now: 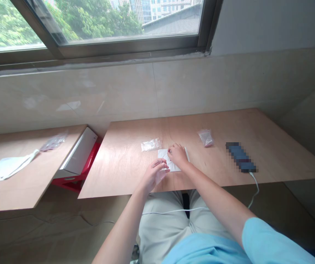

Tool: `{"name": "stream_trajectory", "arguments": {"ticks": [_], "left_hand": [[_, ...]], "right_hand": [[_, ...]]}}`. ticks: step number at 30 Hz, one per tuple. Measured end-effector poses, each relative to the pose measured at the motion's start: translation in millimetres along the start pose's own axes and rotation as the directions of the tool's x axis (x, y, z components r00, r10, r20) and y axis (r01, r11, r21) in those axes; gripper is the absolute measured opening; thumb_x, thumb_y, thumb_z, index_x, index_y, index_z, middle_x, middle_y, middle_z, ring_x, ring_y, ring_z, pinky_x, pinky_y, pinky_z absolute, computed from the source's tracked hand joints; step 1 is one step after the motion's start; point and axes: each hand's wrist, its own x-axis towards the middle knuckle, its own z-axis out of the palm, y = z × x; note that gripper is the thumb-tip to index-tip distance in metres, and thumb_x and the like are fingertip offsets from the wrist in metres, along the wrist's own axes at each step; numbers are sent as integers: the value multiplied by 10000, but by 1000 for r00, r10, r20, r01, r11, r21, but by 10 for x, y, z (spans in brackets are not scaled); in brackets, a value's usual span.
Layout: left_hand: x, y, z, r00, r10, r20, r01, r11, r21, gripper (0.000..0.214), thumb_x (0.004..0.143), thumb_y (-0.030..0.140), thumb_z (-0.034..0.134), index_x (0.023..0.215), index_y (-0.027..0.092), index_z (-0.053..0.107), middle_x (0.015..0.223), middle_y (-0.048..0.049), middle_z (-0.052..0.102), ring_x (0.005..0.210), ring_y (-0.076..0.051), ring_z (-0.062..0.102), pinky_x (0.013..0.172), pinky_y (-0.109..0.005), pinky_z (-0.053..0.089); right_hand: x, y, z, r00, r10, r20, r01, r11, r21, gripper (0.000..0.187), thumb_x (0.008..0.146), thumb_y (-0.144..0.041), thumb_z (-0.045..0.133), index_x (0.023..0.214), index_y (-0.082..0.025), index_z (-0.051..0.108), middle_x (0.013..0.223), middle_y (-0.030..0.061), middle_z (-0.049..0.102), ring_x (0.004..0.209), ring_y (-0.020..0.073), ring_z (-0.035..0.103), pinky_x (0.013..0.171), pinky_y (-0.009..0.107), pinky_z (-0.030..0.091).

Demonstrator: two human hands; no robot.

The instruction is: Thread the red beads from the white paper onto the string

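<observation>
Nearest, over beige trousers (163, 223) and a light blue sleeve (267, 238), both forearms reach toward 12 o'clock; the left hand (153, 176) is half closed, its fingertips (160, 165) pinching a small clear plastic sleeve (158, 169) and lifting it just off the surface (124, 165); the right hand (178, 156) is curled, its fingertips bearing down on a white paper sheet (174, 165), though I cannot tell whether it pinches the sheet or only pins it; the sheet lies flat, mostly beneath that hand and just beside the left one, a steady arrangement with one hand anchoring and the other free to work; the two hands stay close together, which keeps the fine handling well controlled.

Just beyond, at 12 o'clock, a flat clear plastic bag (150, 145) lies near the sheet; toward 1 o'clock sits a small plastic bag with pinkish contents (205, 138); further round at 2 o'clock lies a pixelated phone (241, 157), its white cable (254, 187) dropping over the front edge.

At 10 o'clock, a separate wooden board (22, 183) carries a white packet with a strap (4, 167) and another plastic bag (54, 142); a white box (79, 152) leans beside it, above a red stand (75, 181); farthest off, a tiled wall (72, 91) rises to a window (119, 22).
</observation>
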Motion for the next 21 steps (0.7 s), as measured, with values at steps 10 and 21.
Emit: {"name": "stream_trajectory", "arguments": {"ticks": [10, 21], "left_hand": [[44, -88, -7, 998, 63, 14, -63, 997, 37, 236, 760, 252, 806, 943, 206, 664, 898, -25, 629, 862, -150, 615, 845, -298, 440], [-5, -49, 84, 992, 127, -2, -126, 986, 110, 219, 764, 280, 801, 912, 206, 657, 912, -16, 613, 877, -150, 616, 898, -319, 453]], "right_hand": [[-214, -323, -632, 994, 73, -84, 9, 703, 711, 255, 912, -411, 540, 893, -184, 654, 822, 19, 677, 708, 163, 617, 641, 264, 482], [-307, -22, -688, 999, 16, -34, 5, 837, 547, 237, 936, -353, 535, 899, -178, 690, 815, 32, 708, 740, 167, 658, 699, 260, 490]]}}
